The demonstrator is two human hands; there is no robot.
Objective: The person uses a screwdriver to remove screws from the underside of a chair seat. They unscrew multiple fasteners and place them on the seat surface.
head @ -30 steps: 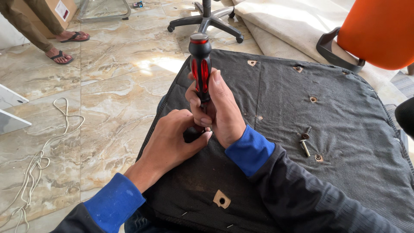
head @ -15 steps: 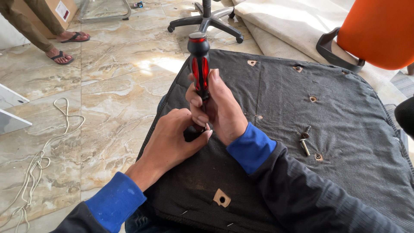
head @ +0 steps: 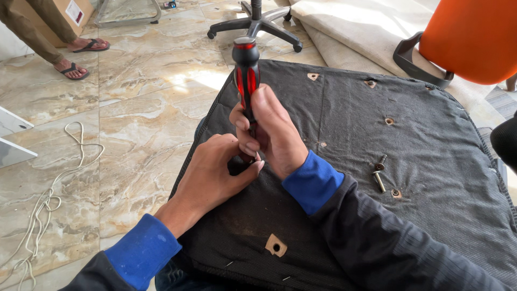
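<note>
A black and red screwdriver (head: 246,75) stands upright over the left edge of an upturned chair seat (head: 371,140) covered in dark fabric. My right hand (head: 272,134) is wrapped around the lower part of its handle. My left hand (head: 212,175) is cupped around the base of the tool, where a dark part shows between the fingers; the tip and what it meets are hidden. The seat's underside has several bolt holes. Two loose bolts (head: 379,173) lie on the fabric to the right of my right forearm.
An orange chair back (head: 468,37) stands at the upper right, a black wheeled chair base (head: 256,24) at the top. White cord (head: 46,199) lies on the marble floor at left. Another person's feet in sandals (head: 70,67) stand at the upper left.
My right hand has shifted its grip slightly on the handle, and the screwdriver has turned a little. The view has drifted slightly. My left hand stays in place.
</note>
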